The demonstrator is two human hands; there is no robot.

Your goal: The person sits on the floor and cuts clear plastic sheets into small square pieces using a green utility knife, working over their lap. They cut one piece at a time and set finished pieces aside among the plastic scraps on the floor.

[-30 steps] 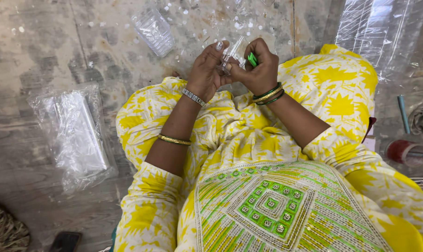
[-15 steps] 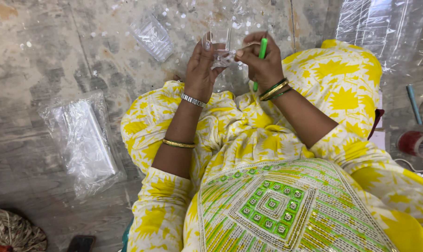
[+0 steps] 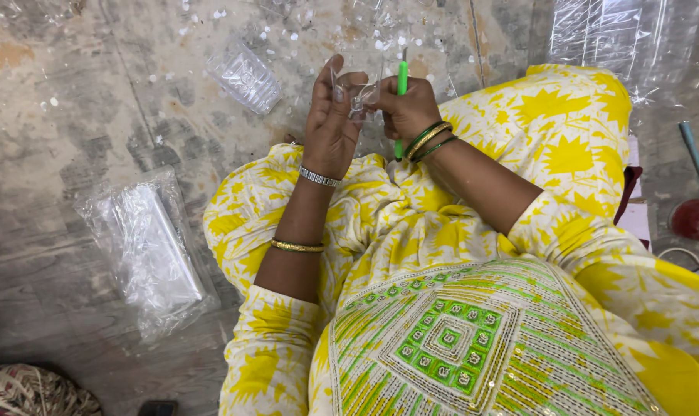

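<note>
Both hands meet above the lap: the left hand (image 3: 330,123) pinches a small clear plastic piece (image 3: 359,98), the right hand (image 3: 399,108) grips a green tool (image 3: 401,92) beside it — work on this piece looks underway, unfinished. A clear tray (image 3: 245,75) and bagged stack (image 3: 145,250) lie on the floor (image 3: 72,108), left.

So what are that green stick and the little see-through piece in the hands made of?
The green stick looks like plastic: even bright colour, smooth and slightly glossy. The see-through piece seems to be thin clear plastic, since it is transparent with shiny crinkled glints, though glass cannot be ruled out.
</note>
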